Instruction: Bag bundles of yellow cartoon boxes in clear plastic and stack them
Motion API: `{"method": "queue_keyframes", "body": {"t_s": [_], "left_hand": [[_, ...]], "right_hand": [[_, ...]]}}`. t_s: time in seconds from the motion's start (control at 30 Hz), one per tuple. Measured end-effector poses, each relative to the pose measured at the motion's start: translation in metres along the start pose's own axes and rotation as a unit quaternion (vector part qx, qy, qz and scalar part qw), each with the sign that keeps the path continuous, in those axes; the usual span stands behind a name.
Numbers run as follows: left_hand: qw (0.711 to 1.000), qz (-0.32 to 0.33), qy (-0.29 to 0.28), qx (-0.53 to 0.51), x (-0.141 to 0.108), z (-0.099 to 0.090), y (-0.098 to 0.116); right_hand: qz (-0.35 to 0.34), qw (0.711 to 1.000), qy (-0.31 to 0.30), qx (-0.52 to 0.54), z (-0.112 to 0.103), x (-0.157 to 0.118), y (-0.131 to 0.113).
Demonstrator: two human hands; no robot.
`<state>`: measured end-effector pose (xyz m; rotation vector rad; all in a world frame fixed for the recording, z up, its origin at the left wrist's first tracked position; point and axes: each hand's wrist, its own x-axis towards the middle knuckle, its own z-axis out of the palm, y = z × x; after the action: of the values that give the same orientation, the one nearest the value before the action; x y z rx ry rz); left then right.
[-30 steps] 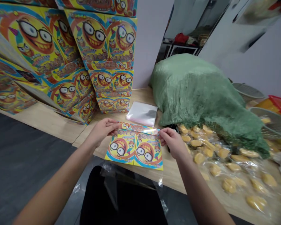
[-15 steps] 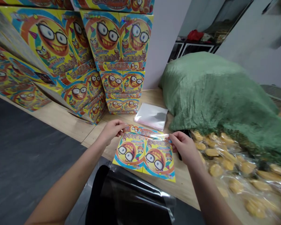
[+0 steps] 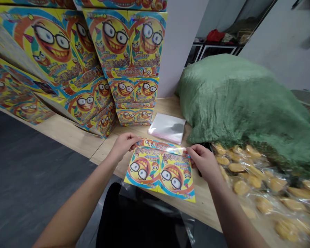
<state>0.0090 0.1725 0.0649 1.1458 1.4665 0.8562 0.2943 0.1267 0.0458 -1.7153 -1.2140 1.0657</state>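
Tabletop [image 3: 67,137], printed sheet [image 3: 160,172] between both hands [image 3: 123,146] [image 3: 202,162]

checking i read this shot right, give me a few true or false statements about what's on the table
1. The left hand and right hand hold the top edge of the printed card. True.
2. The green sack sits on the floor. False: it lies on the wooden table.
3. The yellow packets lie to the left of the left hand. False: they lie to the right of the right hand, at the foot of the sack.
4. The stacked boxes show a grinning face in glasses. True.
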Motion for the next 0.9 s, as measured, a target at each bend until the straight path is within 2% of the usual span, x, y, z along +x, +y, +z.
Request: {"method": "queue_keyframes", "body": {"t_s": [0.47,0.63,0.9], "left_hand": [[0.998,0.036,0.009,0.047,0.003,0.001,0.0],[0.996,0.038,0.038,0.073,0.003,0.004,-0.002],[0.986,0.082,0.079,0.125,0.006,0.001,-0.013]], "right_hand": [[0.009,1.0,-0.003,-0.002,0.0,0.002,-0.003],[0.012,1.0,-0.002,-0.023,0.0,0.003,-0.002],[-0.009,0.999,0.025,-0.035,0.003,-0.001,-0.009]]}}
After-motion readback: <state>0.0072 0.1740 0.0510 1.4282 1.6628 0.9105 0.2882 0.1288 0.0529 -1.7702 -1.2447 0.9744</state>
